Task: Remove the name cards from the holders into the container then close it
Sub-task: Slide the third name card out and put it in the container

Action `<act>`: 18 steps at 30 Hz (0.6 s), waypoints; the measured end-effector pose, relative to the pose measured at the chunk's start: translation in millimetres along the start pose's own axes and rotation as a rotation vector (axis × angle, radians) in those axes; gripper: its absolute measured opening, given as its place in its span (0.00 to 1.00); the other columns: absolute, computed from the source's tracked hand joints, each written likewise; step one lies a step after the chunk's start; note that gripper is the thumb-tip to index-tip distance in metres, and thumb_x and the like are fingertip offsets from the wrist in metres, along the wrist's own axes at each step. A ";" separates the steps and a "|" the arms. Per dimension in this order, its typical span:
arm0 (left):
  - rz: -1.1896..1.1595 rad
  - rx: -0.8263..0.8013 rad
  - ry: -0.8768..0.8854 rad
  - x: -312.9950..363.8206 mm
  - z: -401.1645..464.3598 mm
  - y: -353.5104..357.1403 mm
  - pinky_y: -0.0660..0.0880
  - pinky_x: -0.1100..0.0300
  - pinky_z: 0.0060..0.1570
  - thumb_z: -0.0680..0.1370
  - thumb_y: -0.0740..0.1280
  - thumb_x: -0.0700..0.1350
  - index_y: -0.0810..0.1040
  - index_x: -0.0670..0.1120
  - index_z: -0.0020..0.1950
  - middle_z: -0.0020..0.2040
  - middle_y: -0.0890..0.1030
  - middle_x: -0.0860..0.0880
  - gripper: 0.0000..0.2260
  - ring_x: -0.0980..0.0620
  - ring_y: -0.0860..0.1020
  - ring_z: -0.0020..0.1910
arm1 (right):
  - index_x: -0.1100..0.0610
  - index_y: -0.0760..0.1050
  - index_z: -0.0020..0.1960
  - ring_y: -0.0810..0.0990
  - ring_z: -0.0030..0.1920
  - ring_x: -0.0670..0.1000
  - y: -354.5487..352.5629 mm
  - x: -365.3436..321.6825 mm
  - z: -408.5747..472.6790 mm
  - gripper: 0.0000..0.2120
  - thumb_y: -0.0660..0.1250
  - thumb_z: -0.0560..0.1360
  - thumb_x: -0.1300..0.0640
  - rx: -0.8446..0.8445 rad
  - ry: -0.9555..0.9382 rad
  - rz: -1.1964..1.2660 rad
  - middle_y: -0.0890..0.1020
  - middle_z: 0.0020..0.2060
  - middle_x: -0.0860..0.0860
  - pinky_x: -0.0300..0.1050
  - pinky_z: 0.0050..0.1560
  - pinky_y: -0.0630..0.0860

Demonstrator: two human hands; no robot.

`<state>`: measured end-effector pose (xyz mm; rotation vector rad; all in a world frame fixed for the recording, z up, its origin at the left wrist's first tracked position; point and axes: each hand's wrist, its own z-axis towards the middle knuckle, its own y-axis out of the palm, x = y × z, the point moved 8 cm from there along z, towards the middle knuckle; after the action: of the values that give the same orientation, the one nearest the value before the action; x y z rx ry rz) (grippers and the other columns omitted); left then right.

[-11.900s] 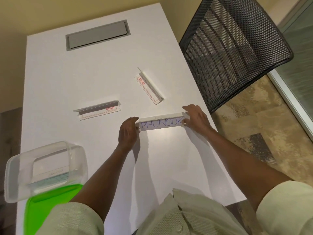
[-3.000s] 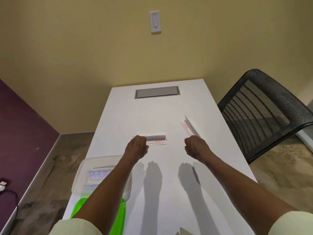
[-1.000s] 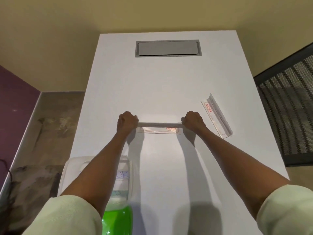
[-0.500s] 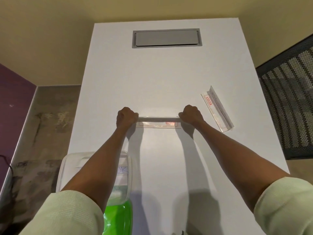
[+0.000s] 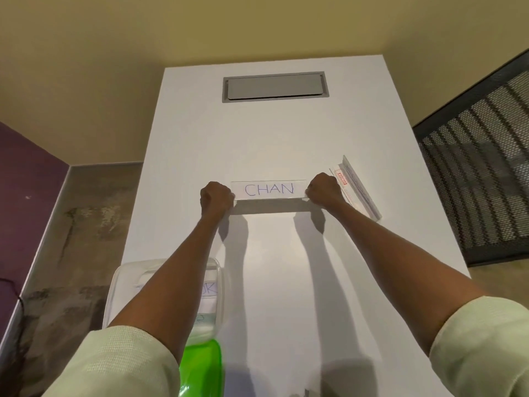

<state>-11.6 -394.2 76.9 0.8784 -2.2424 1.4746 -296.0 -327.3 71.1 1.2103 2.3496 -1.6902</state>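
A clear holder with a white name card reading CHAN point(image 5: 269, 189) is lifted off the white table point(image 5: 286, 282) and tipped so the writing faces me. My left hand point(image 5: 215, 198) grips its left end and my right hand point(image 5: 323, 191) grips its right end. A second clear holder point(image 5: 357, 189) lies just right of my right hand. The clear container point(image 5: 169, 293) stands at the table's near left, partly hidden by my left forearm, with a name card inside. Its green lid point(image 5: 203, 368) lies just in front of it.
A grey cable hatch point(image 5: 275, 86) is set into the far end of the table. A black mesh chair point(image 5: 481, 167) stands to the right. The wall rises behind the table, and floor shows to the left.
Both hands have raised the holder off the table and tipped it up, so the card's CHAN side now faces me. The view has tilted slightly.
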 end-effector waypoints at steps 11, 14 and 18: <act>-0.061 0.158 -0.008 6.7 -19.5 0.6 0.66 0.68 0.33 0.73 0.68 0.34 0.84 0.40 0.46 0.43 0.82 0.46 0.06 0.48 0.76 0.39 | 0.63 0.83 0.41 0.81 0.44 0.59 -16.5 18.6 -10.2 0.07 0.66 0.70 0.65 0.179 -0.065 0.108 0.85 0.40 0.59 0.40 0.39 0.70; -0.071 0.171 0.001 4.2 -22.3 3.4 0.70 0.65 0.38 0.72 0.68 0.33 0.85 0.40 0.44 0.45 0.85 0.43 0.06 0.46 0.80 0.41 | 0.61 0.84 0.44 0.82 0.45 0.59 -11.6 24.2 -9.5 0.08 0.67 0.70 0.63 0.176 -0.067 0.141 0.86 0.42 0.58 0.41 0.40 0.71; -0.068 0.176 -0.023 -2.1 -19.5 11.4 0.74 0.61 0.42 0.72 0.70 0.35 0.85 0.43 0.46 0.48 0.85 0.44 0.07 0.42 0.82 0.47 | 0.60 0.84 0.43 0.81 0.44 0.57 -0.5 34.4 -8.7 0.06 0.69 0.69 0.61 0.163 -0.050 0.184 0.85 0.41 0.56 0.40 0.41 0.70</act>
<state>-18.7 -372.7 75.8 1.0177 -2.1007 1.6575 -316.8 -300.6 60.7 1.3438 2.0351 -1.8548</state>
